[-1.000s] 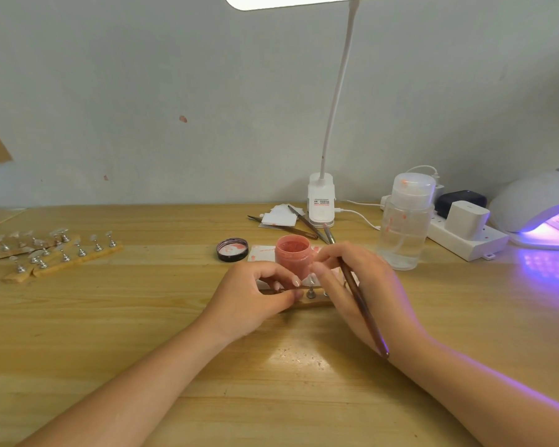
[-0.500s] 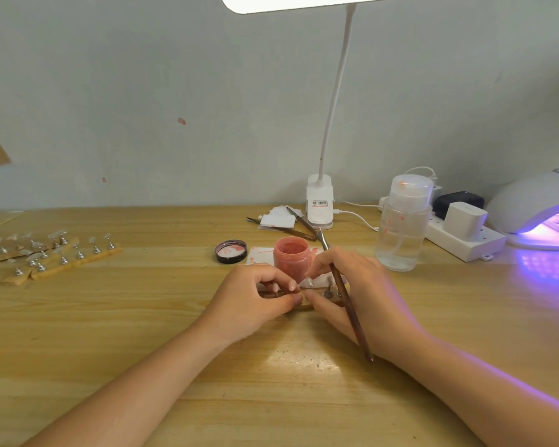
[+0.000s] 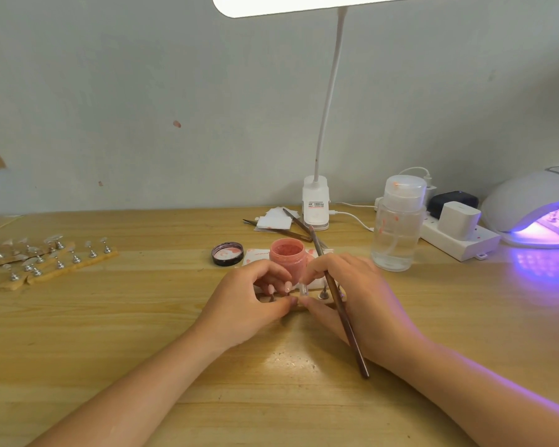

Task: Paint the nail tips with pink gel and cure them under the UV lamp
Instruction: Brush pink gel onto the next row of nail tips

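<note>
An open jar of pink gel point(image 3: 287, 258) stands mid-table, its black lid point(image 3: 227, 253) lying beside it on the left. Just in front of the jar lies a wooden strip of nail stands point(image 3: 323, 295), mostly hidden by my hands. My left hand point(image 3: 249, 304) grips the strip's left part with curled fingers. My right hand point(image 3: 352, 295) pinches a clear nail tip point(image 3: 303, 289) on a stand while a brown brush point(image 3: 339, 304) lies held across its fingers. The UV lamp point(image 3: 530, 211) glows purple at the far right, with a strip of tips inside.
Several more wooden strips with clear nail tips point(image 3: 46, 256) lie at the left. A clear pump bottle point(image 3: 397, 227), a white power strip point(image 3: 459, 233) and the desk lamp's base point(image 3: 316, 204) stand behind the jar. Spare brushes point(image 3: 284, 232) and paper scraps lie near the lamp.
My right hand shifted slightly left toward the left hand, and the brush handle swung nearer upright. The left hand stays on the strip.
</note>
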